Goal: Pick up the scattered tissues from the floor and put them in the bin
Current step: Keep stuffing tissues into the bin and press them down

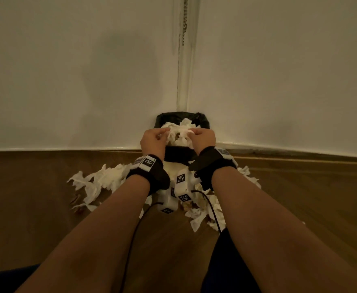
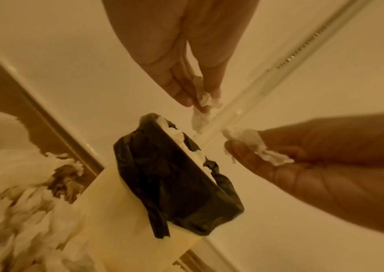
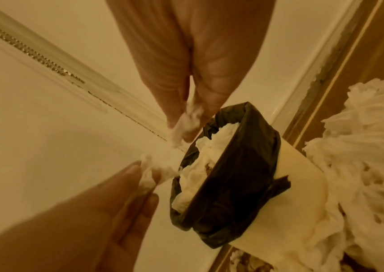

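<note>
The floor [image 1: 36, 208] is brown wood, meeting the pale walls at a skirting board in a corner. A cream bin [image 2: 121, 211] lined with a black bag [image 2: 174, 184] stands on it right in that corner (already heaped with white paper). Torn white tissues [image 1: 97, 182] lie scattered on the boards on both sides of the bin's foot and in front of it, some overlapping; brownish specks among them may be stains or bare floor.
</note>
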Demonstrator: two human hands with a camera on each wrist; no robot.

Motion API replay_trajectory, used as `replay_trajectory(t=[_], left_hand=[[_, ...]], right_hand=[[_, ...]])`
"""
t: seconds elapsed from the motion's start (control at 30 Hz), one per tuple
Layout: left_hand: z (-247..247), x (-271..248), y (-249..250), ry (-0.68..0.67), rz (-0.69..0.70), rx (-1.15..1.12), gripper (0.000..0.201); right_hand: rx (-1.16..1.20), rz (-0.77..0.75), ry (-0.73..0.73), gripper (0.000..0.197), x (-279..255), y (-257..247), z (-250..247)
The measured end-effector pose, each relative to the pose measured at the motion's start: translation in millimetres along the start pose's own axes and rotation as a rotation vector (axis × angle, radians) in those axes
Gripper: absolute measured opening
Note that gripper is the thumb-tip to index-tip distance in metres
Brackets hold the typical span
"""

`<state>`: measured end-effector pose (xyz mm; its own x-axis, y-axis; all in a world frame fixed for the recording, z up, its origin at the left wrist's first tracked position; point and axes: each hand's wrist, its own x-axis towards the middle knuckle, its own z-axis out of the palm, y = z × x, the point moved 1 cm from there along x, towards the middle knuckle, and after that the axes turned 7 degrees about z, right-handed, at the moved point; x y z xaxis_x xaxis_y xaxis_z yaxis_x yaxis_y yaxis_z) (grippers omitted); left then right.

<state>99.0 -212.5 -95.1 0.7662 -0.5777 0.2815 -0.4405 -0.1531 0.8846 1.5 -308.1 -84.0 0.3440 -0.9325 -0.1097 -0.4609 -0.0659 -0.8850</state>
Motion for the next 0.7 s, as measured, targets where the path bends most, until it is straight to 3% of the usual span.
replay_trajectory(t=[0.13,0.27,0.43,0.57,0.7], left_hand=[[17.3,-2.0,-0.2,-0.092,0.078,0.189,0.036],[31.8,-3.1,-13.9,-0.313,0.088,0.473,0.046],[39.9,6.0,-29.6,-0.433,0.245,0.808,0.050],[44.0,22.9,-39.6,-0.611,0.389,0.980,0.048],[42.8,31.9,-45.2,-0.689,0.462,1.042,0.046]], right_hand=[[-0.097,-0.053,0.177,0.032,1.9,0.8,-3.4],[-0.075,-0.095,0.236,0.038,6.7,6.1,-7.4],[-0.546,-0.287,0.112,0.067,10.8,14.6,16.5],[-0.787,-0.314,0.020,0.057,18.2,22.1,35.1],[-0.933,-0.180,-0.167,0.055,27.6,27.4,44.9]])
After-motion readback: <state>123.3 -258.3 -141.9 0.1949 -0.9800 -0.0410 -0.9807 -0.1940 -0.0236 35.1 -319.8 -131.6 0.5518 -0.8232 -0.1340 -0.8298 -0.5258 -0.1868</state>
